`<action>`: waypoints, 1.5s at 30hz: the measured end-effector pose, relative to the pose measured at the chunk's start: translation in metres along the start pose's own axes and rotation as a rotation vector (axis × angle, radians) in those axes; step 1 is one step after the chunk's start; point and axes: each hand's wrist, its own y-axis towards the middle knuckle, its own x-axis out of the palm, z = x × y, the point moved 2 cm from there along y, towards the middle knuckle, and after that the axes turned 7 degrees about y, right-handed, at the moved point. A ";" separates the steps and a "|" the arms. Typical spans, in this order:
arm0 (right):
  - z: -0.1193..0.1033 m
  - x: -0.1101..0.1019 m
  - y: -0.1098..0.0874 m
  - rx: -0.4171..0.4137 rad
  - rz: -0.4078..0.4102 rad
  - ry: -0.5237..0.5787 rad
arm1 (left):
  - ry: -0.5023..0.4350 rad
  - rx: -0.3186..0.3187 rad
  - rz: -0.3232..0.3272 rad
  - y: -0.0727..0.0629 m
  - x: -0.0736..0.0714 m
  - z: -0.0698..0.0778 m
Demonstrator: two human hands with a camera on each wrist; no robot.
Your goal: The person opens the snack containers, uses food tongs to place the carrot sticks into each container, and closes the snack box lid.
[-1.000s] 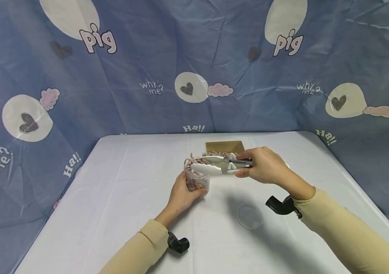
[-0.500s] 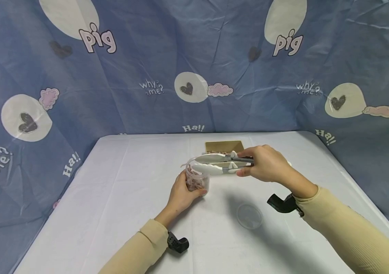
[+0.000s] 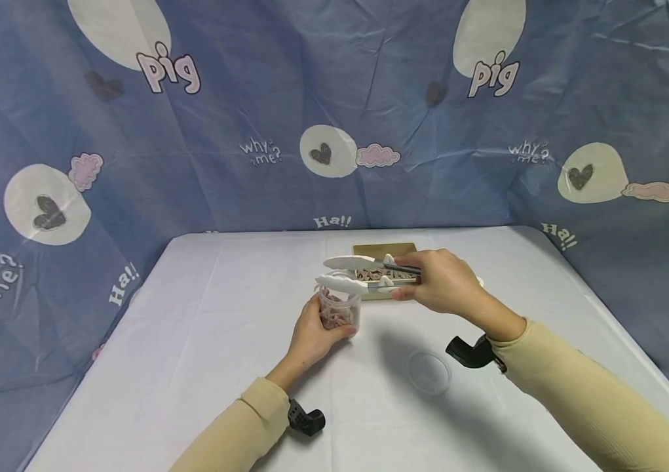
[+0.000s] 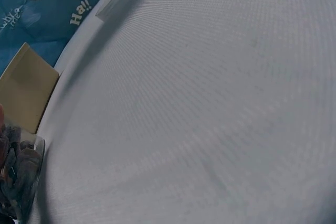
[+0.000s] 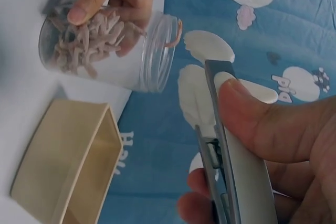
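My left hand (image 3: pixel 310 337) grips a clear plastic jar (image 5: pixel 123 72) around its side. Pinkish-brown, finger-like strips (image 5: pixel 94 40) lie in the jar, and one hangs over its rim. The jar also shows at the left edge of the left wrist view, partly cut off. Just above the jar's mouth, my right hand (image 3: pixel 446 282) holds white-tipped kitchen tongs (image 3: pixel 344 284) by their metal arms. The tongs' tips are spread, with nothing between them. Behind the tongs is a tan rectangular box (image 3: pixel 382 250) with more of the strips inside.
A round clear lid (image 3: pixel 430 372) lies flat on the white tablecloth (image 3: pixel 240 314), right of the jar and nearer the person. At the table's far edge hangs a blue printed cloth (image 3: pixel 275 190). A small white thing is mostly hidden behind the right wrist.
A bunch of strips that the tongs pinched at the jar's mouth has dropped into the jar. The tongs have spread and shifted slightly left. My left hand and the jar stay put.
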 end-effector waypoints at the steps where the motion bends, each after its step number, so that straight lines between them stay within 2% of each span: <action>1: -0.001 0.001 0.001 -0.003 0.000 -0.005 | -0.006 0.003 -0.001 0.000 0.001 0.000; 10: 0.002 -0.002 -0.002 0.024 0.015 -0.068 | -0.004 0.010 -0.003 0.000 0.002 0.000; 14: 0.001 -0.002 0.000 0.017 0.032 -0.057 | -0.004 0.002 0.006 0.000 0.001 -0.001; 19: 0.002 -0.001 0.001 0.015 0.026 -0.035 | -0.017 -0.002 -0.019 0.000 0.003 -0.001; 23: 0.013 -0.008 0.001 0.052 0.028 -0.029 | -0.013 0.004 -0.013 -0.002 0.003 0.000; 28: 0.039 -0.014 0.006 0.136 0.009 -0.023 | -0.016 0.008 0.004 -0.002 0.000 0.000; 36: 0.079 -0.012 0.024 0.265 -0.101 -0.009 | -0.021 0.003 -0.007 -0.004 0.000 -0.002; 41: 0.086 -0.010 0.040 0.311 -0.198 0.018 | -0.011 0.003 -0.005 -0.004 0.000 -0.003; 45: 0.083 -0.010 0.056 0.307 -0.264 -0.022 | -0.017 0.021 -0.003 -0.002 0.000 -0.002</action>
